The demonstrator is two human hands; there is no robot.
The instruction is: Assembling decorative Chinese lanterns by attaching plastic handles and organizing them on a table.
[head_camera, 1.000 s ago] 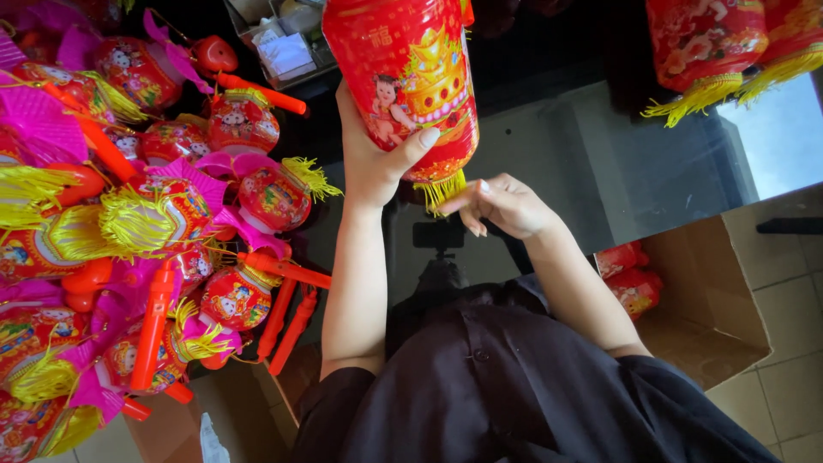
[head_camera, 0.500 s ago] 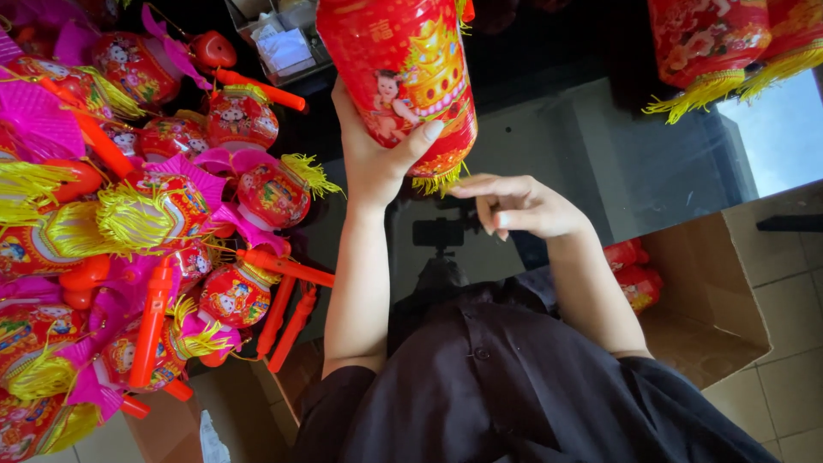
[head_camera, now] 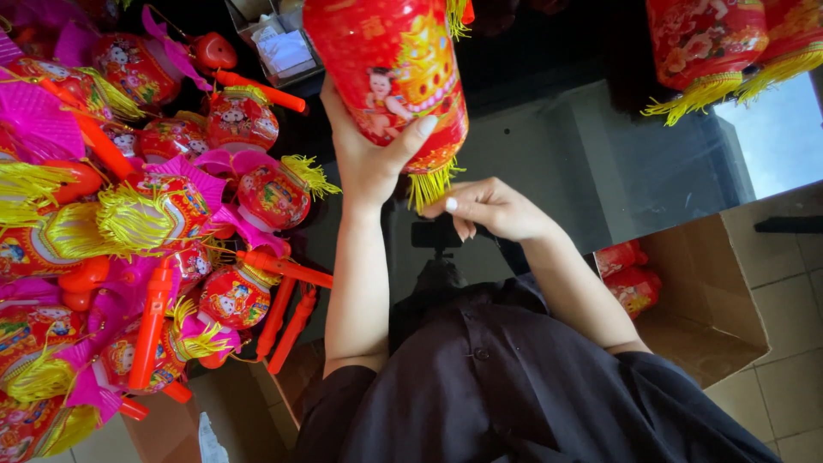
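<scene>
Left hand [head_camera: 370,159]: closed around red lantern [head_camera: 390,73], thumb across its front, held upright | Right hand [head_camera: 489,208]: loosely curled, holding nothing, just below lantern's yellow fringe [head_camera: 429,182] | Left of left hand: lantern pile [head_camera: 146,231] | Right of right hand: cardboard box [head_camera: 711,283] with lanterns inside

Black short-sleeved buttoned shirt; bare forearms; pale painted fingernails on the left hand [head_camera: 370,163], right hand [head_camera: 493,208]

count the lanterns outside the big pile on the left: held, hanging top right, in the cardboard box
held lantern in left hand: 1
hanging lanterns: 2
boxed lanterns in cardboard box: 2
total: 5
</scene>
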